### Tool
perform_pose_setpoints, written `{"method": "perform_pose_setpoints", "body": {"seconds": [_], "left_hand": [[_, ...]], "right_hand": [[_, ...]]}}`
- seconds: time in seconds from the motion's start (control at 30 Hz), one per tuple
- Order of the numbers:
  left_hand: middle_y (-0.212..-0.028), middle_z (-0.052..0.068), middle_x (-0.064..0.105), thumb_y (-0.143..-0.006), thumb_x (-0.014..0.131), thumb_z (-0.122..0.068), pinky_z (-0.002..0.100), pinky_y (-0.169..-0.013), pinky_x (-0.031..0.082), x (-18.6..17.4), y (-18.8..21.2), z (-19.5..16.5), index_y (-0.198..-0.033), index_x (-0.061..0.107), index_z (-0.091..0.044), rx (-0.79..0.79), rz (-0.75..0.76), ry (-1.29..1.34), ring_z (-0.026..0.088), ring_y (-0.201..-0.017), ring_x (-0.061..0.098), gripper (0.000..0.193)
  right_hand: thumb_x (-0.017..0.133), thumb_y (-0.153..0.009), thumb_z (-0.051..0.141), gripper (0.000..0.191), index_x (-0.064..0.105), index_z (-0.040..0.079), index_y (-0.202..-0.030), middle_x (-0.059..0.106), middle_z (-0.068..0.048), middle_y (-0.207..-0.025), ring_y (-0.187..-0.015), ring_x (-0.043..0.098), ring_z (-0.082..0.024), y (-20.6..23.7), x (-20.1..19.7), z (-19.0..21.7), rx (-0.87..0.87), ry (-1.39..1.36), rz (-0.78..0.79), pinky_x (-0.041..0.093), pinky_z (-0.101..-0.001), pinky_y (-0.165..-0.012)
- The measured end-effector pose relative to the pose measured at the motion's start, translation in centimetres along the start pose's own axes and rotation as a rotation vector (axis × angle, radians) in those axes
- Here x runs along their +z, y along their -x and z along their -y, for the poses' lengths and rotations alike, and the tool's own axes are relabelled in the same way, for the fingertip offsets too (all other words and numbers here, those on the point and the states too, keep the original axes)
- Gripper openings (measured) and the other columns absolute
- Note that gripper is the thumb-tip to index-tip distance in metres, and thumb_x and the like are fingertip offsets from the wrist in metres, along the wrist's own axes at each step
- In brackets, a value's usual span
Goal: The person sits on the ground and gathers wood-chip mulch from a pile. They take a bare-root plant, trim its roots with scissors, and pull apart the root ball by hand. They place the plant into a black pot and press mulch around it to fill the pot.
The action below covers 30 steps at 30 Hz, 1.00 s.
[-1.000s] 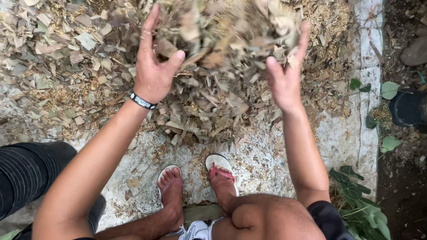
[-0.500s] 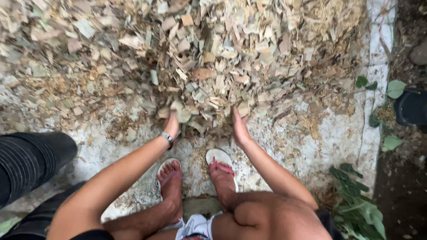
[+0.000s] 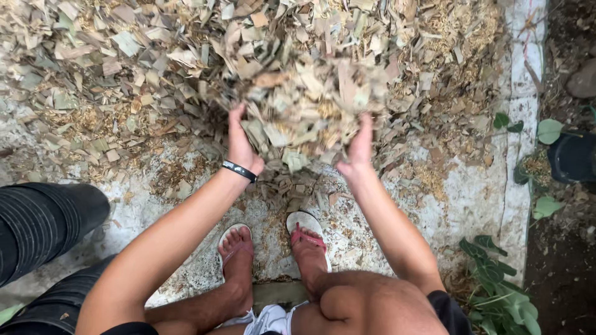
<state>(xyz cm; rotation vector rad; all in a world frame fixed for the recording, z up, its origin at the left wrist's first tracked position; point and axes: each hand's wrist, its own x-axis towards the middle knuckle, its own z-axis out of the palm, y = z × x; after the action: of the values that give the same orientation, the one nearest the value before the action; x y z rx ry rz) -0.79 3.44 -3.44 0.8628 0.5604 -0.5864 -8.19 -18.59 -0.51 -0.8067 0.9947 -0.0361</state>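
Between my two raised hands, a loose clump of dry chopped leaves [image 3: 307, 93] hangs in the air, its edges blurred. My left hand [image 3: 241, 144] has its fingers [image 3: 234, 116] stretched upward and pressed against the clump's left side, palm turned inward; my right hand [image 3: 360, 149] mirrors it, fingers [image 3: 365, 127] straight and flat against the right side. Neither hand curls shut: both stay spread and cup the clump between the palms, though the fingertips are partly buried in the flakes, so I cannot tell exactly how wide they splay. A dark wristband [image 3: 239, 171] circles my left wrist. Beyond the hands, a broad heap of chopped leaves [image 3: 112, 68] and sawdust covers a white woven sheet [image 3: 478, 205] spread on the ground. Below the forearms, my feet in white sandals with red straps [image 3: 307, 232] stand on the sheet. Black ribbed containers [image 3: 43, 220] lie at lower left; green plants [image 3: 496, 285] and a dark pot [image 3: 574, 158] sit on soil at right.
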Motion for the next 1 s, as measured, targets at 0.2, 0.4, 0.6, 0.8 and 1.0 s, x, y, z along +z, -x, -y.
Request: {"method": "perform_pose_setpoints", "body": {"seconds": [0.2,0.4,0.6,0.8,1.0], "left_hand": [[-0.138,0.018,0.043,-0.104,0.055,-0.056,0.063,-0.101,0.046,3.7,3.2,-7.8,-0.150,0.027,-0.022,0.290,0.421,0.150,0.037,-0.122,0.061,0.063],[-0.161,0.025,0.018,-0.099,0.052,-0.054,0.073,-0.089,0.043,0.7,0.1,-14.1,-0.159,0.004,-0.031,0.672,0.153,-0.321,0.051,-0.138,0.059,0.080],[-0.168,0.031,-0.005,-0.108,0.050,-0.056,0.067,-0.120,0.020,-6.3,-6.2,-11.0,-0.166,0.011,-0.017,0.119,-0.524,-1.253,0.050,-0.154,0.014,0.080],[-0.124,0.017,0.070,-0.095,0.063,-0.054,0.039,-0.103,0.048,-4.7,-7.1,-2.5,-0.128,0.067,0.003,0.099,-0.309,-1.014,0.027,-0.111,0.065,0.066],[-0.126,0.011,0.073,-0.084,0.074,-0.053,0.036,-0.102,0.051,0.2,-4.9,0.2,-0.122,0.069,0.001,0.290,-0.024,-0.914,0.023,-0.112,0.068,0.067]], "right_hand": [[0.038,-0.100,0.069,0.087,0.028,0.014,-0.167,0.032,-0.017,-0.171,-0.153,0.037,-0.039,2.8,-1.5,8.8,-0.370,-0.121,0.448,0.037,-0.0604,-0.121],[0.047,-0.109,0.049,0.068,0.020,0.018,-0.164,0.034,-0.019,-0.166,-0.157,0.037,-0.042,-2.1,-6.8,12.0,-0.798,0.056,0.191,0.037,-0.0617,-0.121],[0.037,-0.105,0.044,0.077,-0.006,0.008,-0.158,0.002,-0.019,-0.168,-0.150,0.012,-0.038,-7.0,-7.7,6.5,-0.243,0.822,-0.372,0.012,-0.0559,-0.119],[0.071,-0.090,0.041,0.058,0.063,-0.006,-0.123,0.068,-0.017,-0.118,-0.107,0.064,-0.029,-6.5,-4.5,0.9,-0.419,0.608,-0.166,0.047,-0.0490,-0.100],[0.076,-0.088,0.034,0.054,0.065,-0.005,-0.124,0.066,-0.013,-0.122,-0.109,0.062,-0.021,-5.4,-2.4,0.3,-0.088,0.406,-0.045,0.046,-0.0429,-0.096]]}}
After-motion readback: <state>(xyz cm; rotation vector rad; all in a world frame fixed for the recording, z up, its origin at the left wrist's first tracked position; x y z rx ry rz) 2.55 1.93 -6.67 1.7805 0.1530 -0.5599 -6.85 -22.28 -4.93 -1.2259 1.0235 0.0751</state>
